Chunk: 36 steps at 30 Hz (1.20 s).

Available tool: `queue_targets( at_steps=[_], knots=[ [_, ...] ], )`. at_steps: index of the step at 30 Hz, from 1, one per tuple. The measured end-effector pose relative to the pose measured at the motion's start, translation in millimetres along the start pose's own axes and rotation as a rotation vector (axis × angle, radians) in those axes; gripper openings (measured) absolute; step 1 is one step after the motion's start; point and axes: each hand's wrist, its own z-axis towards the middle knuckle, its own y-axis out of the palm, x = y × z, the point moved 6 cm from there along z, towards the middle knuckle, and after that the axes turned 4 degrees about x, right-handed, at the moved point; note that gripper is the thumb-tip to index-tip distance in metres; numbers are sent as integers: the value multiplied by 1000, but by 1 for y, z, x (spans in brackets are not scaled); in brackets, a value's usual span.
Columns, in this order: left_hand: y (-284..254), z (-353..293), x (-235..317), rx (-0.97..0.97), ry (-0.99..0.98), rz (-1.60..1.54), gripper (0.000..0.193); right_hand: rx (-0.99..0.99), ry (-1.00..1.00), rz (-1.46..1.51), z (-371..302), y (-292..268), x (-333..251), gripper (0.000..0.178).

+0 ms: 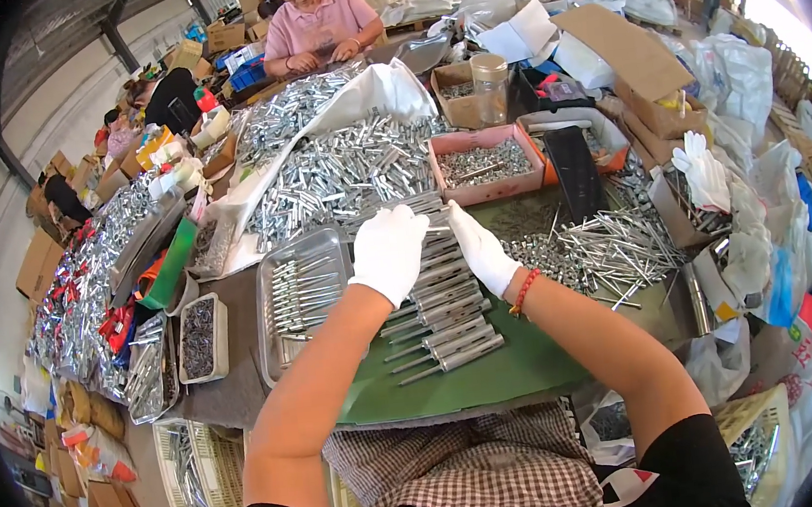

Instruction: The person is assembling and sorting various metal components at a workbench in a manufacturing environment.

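White gloves cover both my hands at the far end of a row of silvery metal sleeves with thin rods (pixel 464 346), lying side by side on a green work surface (pixel 370 389). My left hand (pixel 389 253) is closed, its fingers curled over the row's left side; what they grip is hidden. Along the right side, my right hand (pixel 480 251) rests with fingers stretched out and close together, fingertips near a small metal part between the hands. Beside my left wrist sits a clear tray (pixel 267 330) of bolt-like rods. Loose metal rods (pixel 621 247) lie heaped right of my right hand.
A large heap of metal sleeves (pixel 349 171) lies on white sheeting behind my hands. A pink bin (pixel 493 189) of small parts stands beyond the right hand. A cream box (pixel 203 339) of dark screws is at left. Across the table a person (pixel 320 22) in pink works.
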Motion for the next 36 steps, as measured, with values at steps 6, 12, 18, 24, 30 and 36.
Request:
queue_targets(
  at_steps=[6,12,18,24,30,36],
  knots=[
    [-1,-1,14,93,8,-83,33,-3,-18,73,5,-1,12,57],
    [-7,-2,13,16,-17,-113,38,-57,132,163,3,-1,2,55],
    [-20,-17,17,74,83,-162,37,-28,231,290,-3,3,-6,61],
    [-44,-77,75,-167,249,-376,63,-54,379,485,-2,3,4,60],
    [-32,-121,82,-79,247,-284,56,-26,344,450,-5,13,-3,58],
    [-29,-127,82,-17,184,-308,50,-26,191,254,0,15,-3,55]
  ],
)
